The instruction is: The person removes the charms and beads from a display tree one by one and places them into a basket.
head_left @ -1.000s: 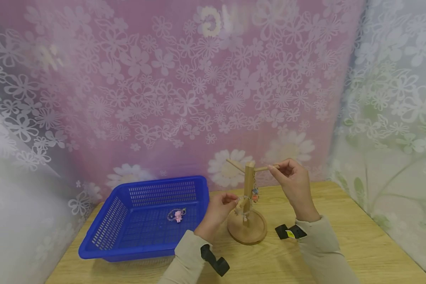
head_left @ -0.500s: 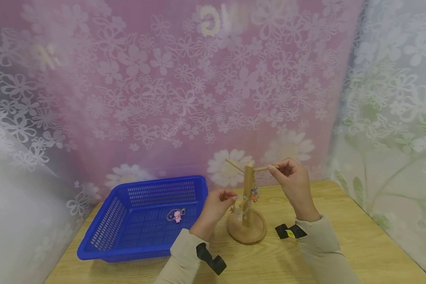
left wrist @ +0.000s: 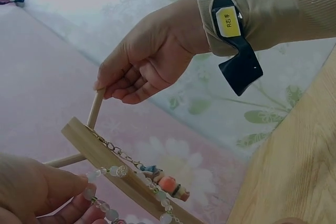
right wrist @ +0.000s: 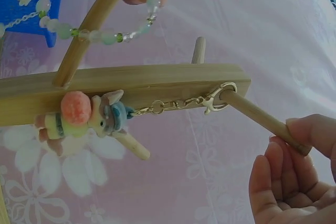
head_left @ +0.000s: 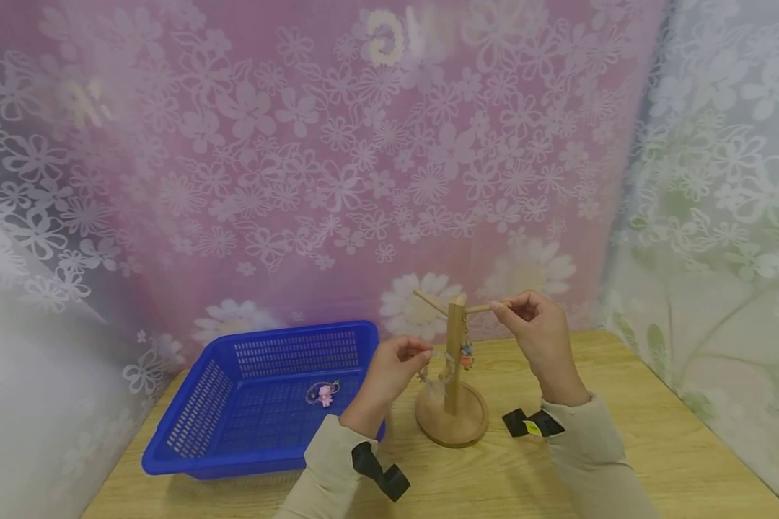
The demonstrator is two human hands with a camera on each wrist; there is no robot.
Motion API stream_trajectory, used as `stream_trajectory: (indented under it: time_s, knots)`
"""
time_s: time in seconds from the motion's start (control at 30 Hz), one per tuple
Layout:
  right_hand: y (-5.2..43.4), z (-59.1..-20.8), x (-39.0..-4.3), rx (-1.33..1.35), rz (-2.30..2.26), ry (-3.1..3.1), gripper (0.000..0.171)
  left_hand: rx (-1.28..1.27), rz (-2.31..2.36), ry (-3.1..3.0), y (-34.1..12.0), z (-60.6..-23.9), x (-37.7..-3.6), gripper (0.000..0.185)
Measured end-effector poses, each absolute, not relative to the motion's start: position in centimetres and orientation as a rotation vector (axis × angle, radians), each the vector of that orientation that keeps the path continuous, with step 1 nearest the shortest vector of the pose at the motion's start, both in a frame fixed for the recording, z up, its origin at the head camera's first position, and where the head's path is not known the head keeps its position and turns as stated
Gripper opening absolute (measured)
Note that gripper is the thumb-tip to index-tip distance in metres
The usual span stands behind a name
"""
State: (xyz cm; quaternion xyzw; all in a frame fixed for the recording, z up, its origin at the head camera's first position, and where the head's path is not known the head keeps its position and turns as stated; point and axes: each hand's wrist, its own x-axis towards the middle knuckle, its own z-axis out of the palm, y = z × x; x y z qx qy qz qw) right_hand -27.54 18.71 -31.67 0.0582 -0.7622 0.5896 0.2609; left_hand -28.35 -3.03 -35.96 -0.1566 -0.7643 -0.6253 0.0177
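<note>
Flowered pink and pale curtains close in the back and right side of a wooden bench. Near its middle stands a wooden stand with a round base, an upright post and slanting pegs. The right hand pinches the tip of the upper right peg between thumb and curled fingers, steadying the stand. A charm on a chain hangs from that peg by its clasp, against the post. The left hand pinches a bead bracelet just beside the post, the beads looped about a lower peg; whether the loop has cleared the peg's tip cannot be told. The step in hand appears to be working the bracelet on or off this peg; the next move calls for keeping the loop open and sliding it along the peg's line. A blue basket sits left of the stand, holding another bracelet with a pink charm. Open bench lies in front and to the right; the basket wall and hanging charm crowd the left hand.
</note>
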Motion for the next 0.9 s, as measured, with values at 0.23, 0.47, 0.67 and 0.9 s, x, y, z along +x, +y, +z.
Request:
stream_trajectory:
  time_s: [0.23,0.47,0.67,0.9]
  knots:
    - [18.8,-31.7,-27.5,0.170,1.629,-2.059,0.029,-0.527,-1.941,-2.358,-3.2,-35.4,-28.2,0.018]
    - [18.7,-31.7,-27.6,0.174,1.612,-2.077,0.029,-0.596,-1.938,-2.343,-3.5,-34.5,-27.7,0.017]
    - [18.7,-31.7,-27.5,0.178,1.622,-2.068,0.028,-0.621,-1.955,-2.327,-3.7,-33.8,-27.3,0.017]
    - [18.7,-31.7,-27.5,0.181,1.607,-2.066,0.027,-0.626,-1.966,-2.352,-4.4,-32.9,-26.6,0.017]
